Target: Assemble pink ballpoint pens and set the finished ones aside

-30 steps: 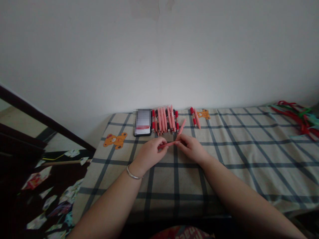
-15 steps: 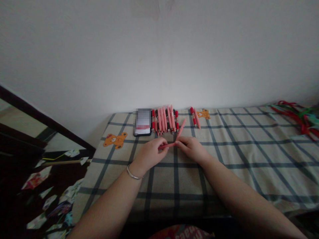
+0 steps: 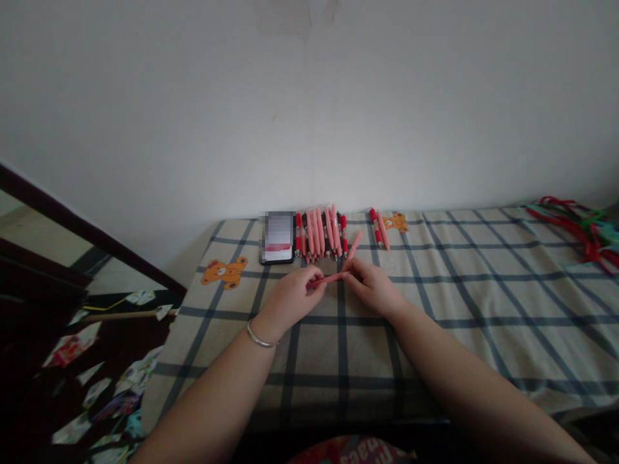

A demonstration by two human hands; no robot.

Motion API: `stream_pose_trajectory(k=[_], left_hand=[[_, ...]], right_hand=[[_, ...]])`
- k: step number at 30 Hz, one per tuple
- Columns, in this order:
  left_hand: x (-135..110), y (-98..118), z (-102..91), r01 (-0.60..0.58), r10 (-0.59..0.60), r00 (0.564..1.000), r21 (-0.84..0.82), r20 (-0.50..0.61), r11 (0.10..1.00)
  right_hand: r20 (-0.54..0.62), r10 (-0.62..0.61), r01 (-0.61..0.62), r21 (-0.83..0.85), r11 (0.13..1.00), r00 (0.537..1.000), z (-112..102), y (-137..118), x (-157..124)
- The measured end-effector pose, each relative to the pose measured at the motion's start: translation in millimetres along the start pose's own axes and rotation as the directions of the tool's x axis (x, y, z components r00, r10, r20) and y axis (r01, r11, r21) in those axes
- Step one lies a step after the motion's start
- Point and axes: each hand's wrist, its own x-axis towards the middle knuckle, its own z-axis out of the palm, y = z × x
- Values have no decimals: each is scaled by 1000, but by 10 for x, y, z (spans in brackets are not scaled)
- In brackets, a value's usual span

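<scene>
Over the checked cloth, a pink pen (image 3: 333, 279) lies level between my two hands. My left hand (image 3: 297, 291), with a silver bangle at its wrist, has its fingers closed on the pen's left part. The thumb and fingers of my right hand (image 3: 370, 287) pinch its right end. A second pink pen (image 3: 354, 243) sticks up at a slant just beyond my right fingertips; whether it is touched or lies on the cloth I cannot tell. Farther back, a row of pink pens (image 3: 316, 232), with some red and black ones among them, lies side by side.
A dark-framed device (image 3: 278, 238) with a blurred screen lies left of the row. To the right lie a red pen (image 3: 376, 225) and a pink pen (image 3: 383, 231). Red and green ribbons (image 3: 587, 229) heap at the far right. Paper scraps (image 3: 97, 390) litter the lower left.
My right hand and the pen's right end have shifted slightly to the right. The rest looks nearly the same, apart from a tiny shift of the view.
</scene>
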Motion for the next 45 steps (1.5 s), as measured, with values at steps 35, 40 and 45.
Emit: stream_pose_trajectory(k=[35,40,45], left_hand=[[-11,17,-12,-20,21,1000,31,-5,999],[-13,26,-13,-23,23,1000,46,-7,999],[-14,25,-13,-20,20,1000,53,-8,998]], right_hand=[[42,-16,19,-75,997,999,-27,-47,-15],[53,-13,18,-85,996,999,-36,-53,-10],[80,-30,39,-120,992,996,-30,-31,-2]])
